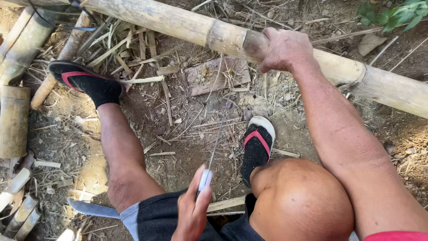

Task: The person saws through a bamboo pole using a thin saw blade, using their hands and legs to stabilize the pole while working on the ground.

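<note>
right hand [281, 48]: clenched over long bamboo pole [187, 24], which lies on the ground, long axis upper left to lower right. left hand [192, 213]: grasping pale-handled thin blade [213, 149], tip pointing away. nearby: flip-flops [257, 147], flat wood block [217, 73], bamboo splinters.

Right hand [285, 48] reaches forward, arm straight, grip closed; left hand [192, 214] clenched near the lap.

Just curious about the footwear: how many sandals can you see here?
2. One black sandal with red straps is at upper left, on the foot stretched toward the bamboo offcuts. The other is at centre, just beyond the bent knee, partly hidden by it.
</note>
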